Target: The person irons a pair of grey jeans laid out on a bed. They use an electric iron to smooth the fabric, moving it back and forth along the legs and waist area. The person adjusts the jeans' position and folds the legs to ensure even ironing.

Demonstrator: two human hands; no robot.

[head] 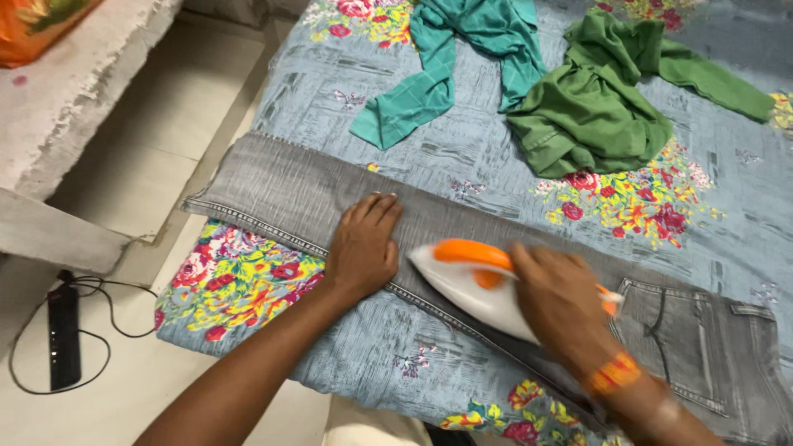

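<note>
A pair of grey jeans point(281, 186) lies flat across a blue floral bedsheet point(462, 149), one leg stretched toward the left. My left hand point(363, 244) presses flat on the jeans leg, fingers together. My right hand point(562, 301) grips the handle of a white and orange clothes iron point(471, 277), whose tip points left toward my left hand. The iron rests on the jeans. An orange band sits on my right wrist.
A teal garment point(450, 58) and a green garment point(595, 107) lie crumpled at the far side of the sheet. A black power strip point(64, 334) with a cord lies on the tiled floor at left. A rough concrete ledge point(74, 91) runs along the upper left.
</note>
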